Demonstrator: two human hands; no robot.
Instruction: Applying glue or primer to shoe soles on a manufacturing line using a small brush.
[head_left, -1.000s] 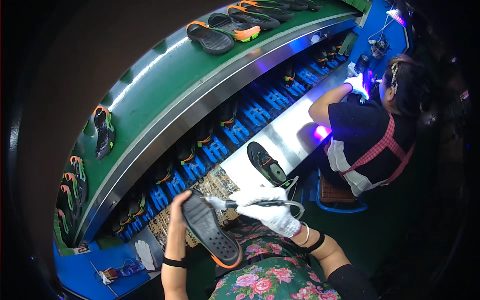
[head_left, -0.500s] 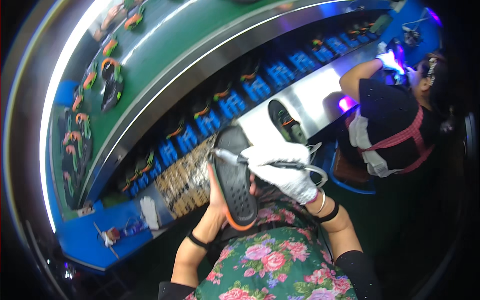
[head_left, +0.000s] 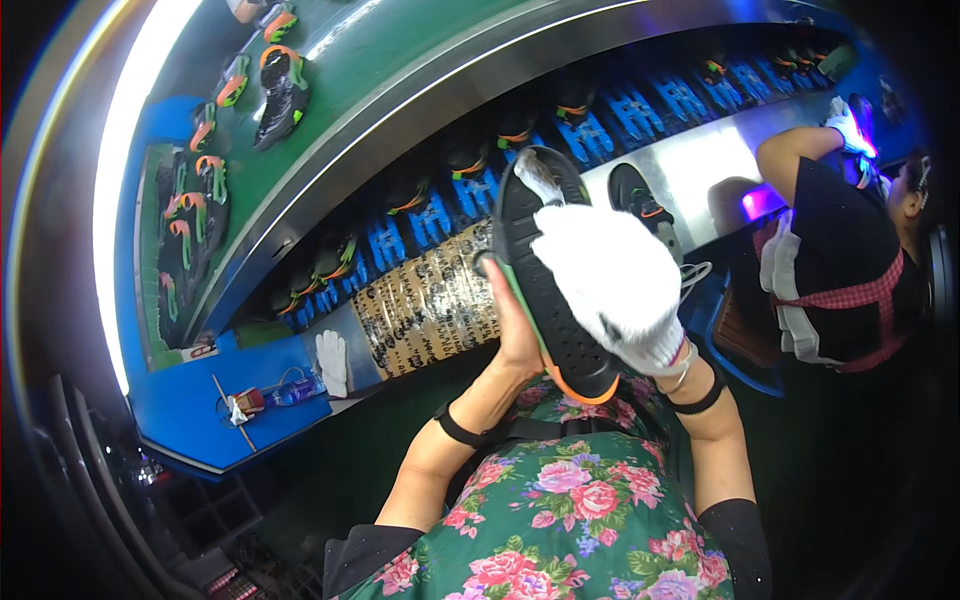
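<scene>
My bare left hand (head_left: 515, 335) grips the long side of a black shoe sole (head_left: 573, 345) with a green edge and an orange heel. The sole is tilted up in front of my apron, its toe end pointing away. Over its upper face lies my right hand (head_left: 615, 280) in a white knitted glove, closed round a brush (head_left: 538, 178). The brush's pale head with a dark tip reaches the toe end of the sole; the glove hides its handle. Past the glove, a black shoe (head_left: 635, 192) lies on the metal ledge.
A conveyor with blue racks (head_left: 430, 218) carries shoe parts ahead. Behind it, a green belt (head_left: 400, 60) holds more shoes. A taped cardboard sheet (head_left: 425, 310) covers the ledge; a white glove (head_left: 331, 362) and bottle (head_left: 295, 390) lie left. A co-worker (head_left: 850, 240) sits right.
The sole has risen and swung to the right with both hands. The brush has gone from the sole's left edge to its toe end. The surroundings have shifted in view.
</scene>
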